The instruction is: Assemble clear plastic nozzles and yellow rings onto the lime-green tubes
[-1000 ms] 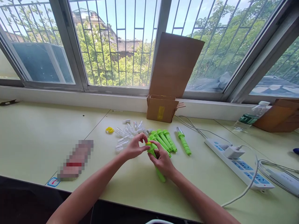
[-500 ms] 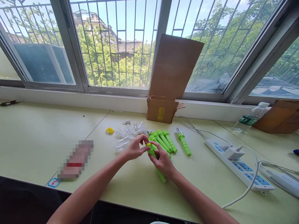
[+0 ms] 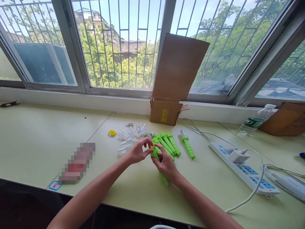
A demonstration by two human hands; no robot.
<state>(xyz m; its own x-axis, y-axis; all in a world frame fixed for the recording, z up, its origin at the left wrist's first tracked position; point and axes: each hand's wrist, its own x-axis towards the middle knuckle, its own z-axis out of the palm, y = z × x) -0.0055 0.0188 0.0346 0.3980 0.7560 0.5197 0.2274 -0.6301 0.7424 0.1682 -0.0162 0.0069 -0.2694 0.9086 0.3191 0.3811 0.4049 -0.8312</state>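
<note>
My right hand (image 3: 167, 165) is wrapped round a ribbed bright green plastic handle (image 3: 164, 179), whose lower end slants down toward me over the table. At its top end my left hand (image 3: 139, 151) pinches a small yellow ring (image 3: 152, 147) with thumb and forefinger. The fingers cover much of the ring and the handle's head. Just behind my hands several more green handles (image 3: 170, 143) lie side by side. To their right one green handle with a clear cap (image 3: 188, 144) lies apart. Clear plastic caps (image 3: 128, 140) are heaped behind my left hand.
Yellow rings (image 3: 111, 133) lie left of the caps. A cardboard box (image 3: 165, 111) with a raised flap stands against the window sill. On the right are a white power strip (image 3: 245, 170) with cables and a water bottle (image 3: 257, 121). A blurred flat object (image 3: 78, 162) lies at left.
Both hands stay nearly in place at the handle's top. The fingertips of my left hand have shifted slightly around the yellow ring, which now shows less.
</note>
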